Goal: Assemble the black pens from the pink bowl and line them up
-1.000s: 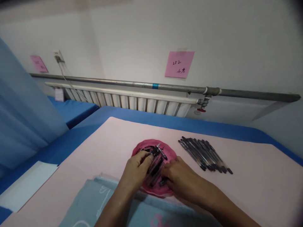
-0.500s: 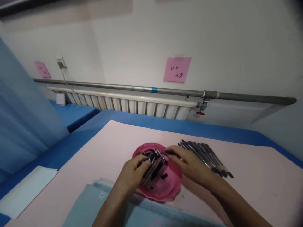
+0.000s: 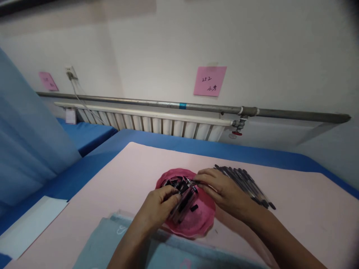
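Note:
A pink round tray (image 3: 206, 220) with a wavy rim holds a heap of pen parts (image 3: 182, 205), clear barrels and dark pieces among them. One small black cap (image 3: 194, 207) lies apart inside it. Over the tray's left side, my left hand (image 3: 161, 203) is closed, thumb and fingers pinched at the heap; what is in them is too small to name. My right hand (image 3: 217, 186) pinches a thin dark pen part at the tray's upper right, its kind unclear. Right of it, several assembled black pens (image 3: 246, 183) lie side by side, partly hidden by that hand.
Pink sheet (image 3: 303, 209) covers the blue bed (image 3: 157, 140). Grey-blue cloth (image 3: 103, 239) lies at the near edge, white paper (image 3: 30, 224) to the left. Behind stand a radiator (image 3: 168, 125) and pipe (image 3: 294, 115); a blue curtain (image 3: 25, 142) hangs at left.
My right hand has shifted slightly left and up, nearer to the heap. My left hand has moved a little, its fingertips closer to the right hand. The pens on the sheet stay put.

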Available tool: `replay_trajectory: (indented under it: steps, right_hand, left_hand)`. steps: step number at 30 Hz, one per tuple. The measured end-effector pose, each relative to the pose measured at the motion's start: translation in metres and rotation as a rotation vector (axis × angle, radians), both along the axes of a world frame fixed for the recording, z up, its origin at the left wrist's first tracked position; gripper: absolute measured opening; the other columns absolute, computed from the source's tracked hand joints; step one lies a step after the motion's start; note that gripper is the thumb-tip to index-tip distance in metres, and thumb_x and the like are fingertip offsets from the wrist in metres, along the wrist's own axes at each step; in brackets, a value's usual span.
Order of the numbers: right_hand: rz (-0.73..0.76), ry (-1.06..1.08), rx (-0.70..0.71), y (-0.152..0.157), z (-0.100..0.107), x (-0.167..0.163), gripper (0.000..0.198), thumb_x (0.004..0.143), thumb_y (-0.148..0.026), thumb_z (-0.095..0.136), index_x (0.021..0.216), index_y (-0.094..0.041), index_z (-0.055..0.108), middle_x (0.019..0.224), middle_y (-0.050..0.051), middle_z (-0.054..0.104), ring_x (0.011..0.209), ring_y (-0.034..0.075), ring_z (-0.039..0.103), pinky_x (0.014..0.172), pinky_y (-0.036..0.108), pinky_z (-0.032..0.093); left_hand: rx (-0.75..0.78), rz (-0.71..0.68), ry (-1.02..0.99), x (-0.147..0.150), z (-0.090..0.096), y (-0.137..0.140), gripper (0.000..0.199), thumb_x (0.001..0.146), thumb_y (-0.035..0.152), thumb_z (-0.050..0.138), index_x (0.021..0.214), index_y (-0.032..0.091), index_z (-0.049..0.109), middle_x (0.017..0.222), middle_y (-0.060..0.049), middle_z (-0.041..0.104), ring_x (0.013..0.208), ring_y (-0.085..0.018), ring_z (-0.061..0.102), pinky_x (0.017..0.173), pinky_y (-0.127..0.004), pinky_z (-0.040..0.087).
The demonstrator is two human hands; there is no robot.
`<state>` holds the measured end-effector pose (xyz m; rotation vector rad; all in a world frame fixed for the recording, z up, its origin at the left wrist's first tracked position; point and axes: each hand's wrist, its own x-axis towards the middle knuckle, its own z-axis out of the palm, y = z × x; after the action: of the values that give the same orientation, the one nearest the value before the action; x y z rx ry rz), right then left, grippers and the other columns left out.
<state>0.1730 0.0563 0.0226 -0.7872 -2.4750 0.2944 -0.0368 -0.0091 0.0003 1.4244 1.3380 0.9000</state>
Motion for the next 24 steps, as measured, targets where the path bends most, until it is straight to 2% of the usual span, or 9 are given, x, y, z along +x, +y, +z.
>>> replay_trajectory:
  steps: [3,7,10,14,18,21,24]
  right_hand:
    - [0.059,-0.004,0.041,-0.004,-0.001,-0.004,0.028,0.090,-0.017,0.042,0.106,-0.022,0.064,0.098,0.010,0.063,0.092,0.019,0.058,0.079,0.036,0.050]
    - [0.110,0.055,0.018,-0.012,-0.004,-0.011,0.030,0.089,-0.014,0.041,0.109,-0.023,0.061,0.106,0.009,0.063,0.098,0.018,0.058,0.083,0.034,0.051]
    - [-0.013,0.177,-0.007,-0.012,-0.005,-0.012,0.030,0.089,-0.016,0.041,0.113,-0.021,0.057,0.114,0.009,0.061,0.106,0.019,0.057,0.090,0.035,0.049]
    - [-0.232,0.270,-0.057,-0.009,-0.005,-0.009,0.032,0.090,-0.027,0.041,0.119,-0.019,0.054,0.116,0.012,0.061,0.106,0.022,0.058,0.091,0.039,0.048]
    - [-0.204,0.219,-0.164,-0.015,-0.010,-0.017,0.035,0.090,-0.032,0.041,0.118,-0.018,0.056,0.118,0.012,0.062,0.109,0.022,0.058,0.094,0.040,0.046]
    - [-0.160,0.231,-0.186,-0.019,-0.014,-0.023,0.038,0.087,-0.032,0.047,0.121,-0.018,0.055,0.123,0.013,0.060,0.113,0.024,0.055,0.097,0.042,0.044]
    - [-0.284,0.341,-0.231,-0.017,-0.012,-0.023,0.040,0.085,-0.035,0.049,0.122,-0.019,0.052,0.120,0.013,0.061,0.109,0.025,0.057,0.094,0.043,0.046]
  left_hand:
    - [-0.002,-0.031,0.000,0.002,0.003,-0.001,0.022,0.079,0.032,0.051,0.082,0.019,0.068,0.073,-0.001,0.064,0.069,-0.016,0.055,0.066,-0.026,0.040]
    - [-0.010,-0.014,-0.055,0.003,0.002,-0.002,0.022,0.078,0.030,0.052,0.086,0.018,0.068,0.079,-0.002,0.066,0.073,-0.017,0.056,0.068,-0.027,0.041]
    - [-0.040,0.032,-0.142,0.004,-0.001,0.000,0.022,0.078,0.031,0.052,0.086,0.017,0.067,0.080,-0.003,0.066,0.074,-0.017,0.057,0.068,-0.027,0.042]
    - [-0.049,0.080,-0.211,0.005,-0.002,0.002,0.020,0.078,0.031,0.053,0.085,0.017,0.067,0.080,-0.002,0.065,0.075,-0.017,0.056,0.068,-0.026,0.041]
    - [-0.046,0.080,-0.214,0.007,-0.003,0.001,0.019,0.077,0.032,0.053,0.081,0.017,0.065,0.073,0.000,0.062,0.069,-0.015,0.054,0.063,-0.025,0.039]
    - [-0.034,0.123,-0.213,0.011,-0.003,0.002,0.017,0.076,0.032,0.055,0.075,0.017,0.063,0.067,0.001,0.059,0.065,-0.014,0.052,0.061,-0.025,0.038]
    - [-0.055,0.160,-0.346,0.015,-0.002,0.002,0.019,0.076,0.034,0.057,0.077,0.016,0.063,0.068,0.001,0.060,0.064,-0.013,0.052,0.061,-0.024,0.039]
